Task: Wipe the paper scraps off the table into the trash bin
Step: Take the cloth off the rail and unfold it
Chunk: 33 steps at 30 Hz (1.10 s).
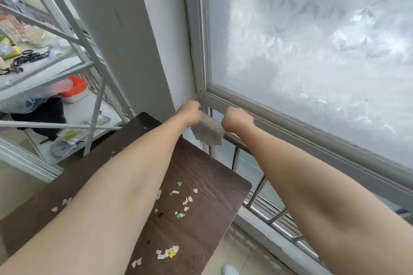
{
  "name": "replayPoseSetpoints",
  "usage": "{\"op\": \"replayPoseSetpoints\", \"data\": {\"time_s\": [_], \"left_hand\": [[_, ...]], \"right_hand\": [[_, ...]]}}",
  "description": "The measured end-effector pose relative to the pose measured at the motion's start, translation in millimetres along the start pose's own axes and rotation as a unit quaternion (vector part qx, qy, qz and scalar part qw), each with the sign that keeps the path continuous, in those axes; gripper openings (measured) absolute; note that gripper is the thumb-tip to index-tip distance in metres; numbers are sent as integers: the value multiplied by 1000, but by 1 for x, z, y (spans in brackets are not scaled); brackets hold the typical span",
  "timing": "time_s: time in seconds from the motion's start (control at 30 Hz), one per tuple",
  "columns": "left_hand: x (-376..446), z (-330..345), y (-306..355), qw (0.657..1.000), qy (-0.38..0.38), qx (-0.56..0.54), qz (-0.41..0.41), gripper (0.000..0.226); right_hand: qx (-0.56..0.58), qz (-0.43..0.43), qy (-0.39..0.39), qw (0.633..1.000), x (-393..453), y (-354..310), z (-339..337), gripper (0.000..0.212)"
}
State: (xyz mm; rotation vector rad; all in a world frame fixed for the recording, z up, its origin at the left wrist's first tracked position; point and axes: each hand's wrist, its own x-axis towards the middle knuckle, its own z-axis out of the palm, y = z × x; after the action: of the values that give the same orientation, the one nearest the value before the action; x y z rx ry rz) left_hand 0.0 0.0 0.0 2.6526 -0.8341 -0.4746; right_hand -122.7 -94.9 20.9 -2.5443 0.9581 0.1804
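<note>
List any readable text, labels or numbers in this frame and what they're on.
"ok": grey pouch on the lower shelf; faint, uncertain.
Printed sheet on the shelf: print too blurred to read.
Packets on the upper shelf: too blurred to read.
Paper scraps on the table: coloured print, no legible text.

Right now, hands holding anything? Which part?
Both hands grip a grey cloth draped over the railing: left hand at its left end, right hand at its right end. Paper scraps lie untouched on the table.

Dark matt woodgrain table (pixel 201 172), rough grey cloth (pixel 210 131), paper scraps (pixel 178 203), frosted glass window (pixel 312 51)
</note>
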Motion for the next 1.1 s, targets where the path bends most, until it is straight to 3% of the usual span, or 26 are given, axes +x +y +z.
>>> {"op": "replayPoseSetpoints", "data": {"time_s": [0.07, 0.13, 0.43, 0.6, 0.77, 0.9, 0.97, 1.03, 1.1], "left_hand": [[10, 7, 3, 1000, -8, 29, -3, 25], [19, 15, 4, 998, -7, 55, -19, 41], [33, 38, 5, 988, 84, 90, -97, 33], [32, 32, -2, 990, 88, 37, -99, 31], [17, 21, -12, 988, 80, -106, -82, 6], [-5, -3, -22, 977, 91, -180, -63, 15], [-18, -17, -27, 972, 99, -207, -59, 10], [-33, -32, -37, 969, 96, -218, -64, 29], [-49, -47, -48, 967, 93, -232, -54, 51]], "right_hand": [[-22, 13, -1, 1000, 5, 5, 4, 7], [-29, 26, 0, 999, 11, 9, 14, 18], [-48, 51, 22, 997, 29, 3, 31, 25], [7, 58, 5, 998, 30, 0, 31, 25], [35, 51, 7, 998, 24, -6, 21, 26], [90, 42, 26, 995, 16, -14, 7, 6], [133, 46, 34, 989, 12, -21, 2, 26], [179, 42, 40, 982, 7, -30, -2, 31], [208, 27, 47, 977, -6, -45, -9, 17]]}}
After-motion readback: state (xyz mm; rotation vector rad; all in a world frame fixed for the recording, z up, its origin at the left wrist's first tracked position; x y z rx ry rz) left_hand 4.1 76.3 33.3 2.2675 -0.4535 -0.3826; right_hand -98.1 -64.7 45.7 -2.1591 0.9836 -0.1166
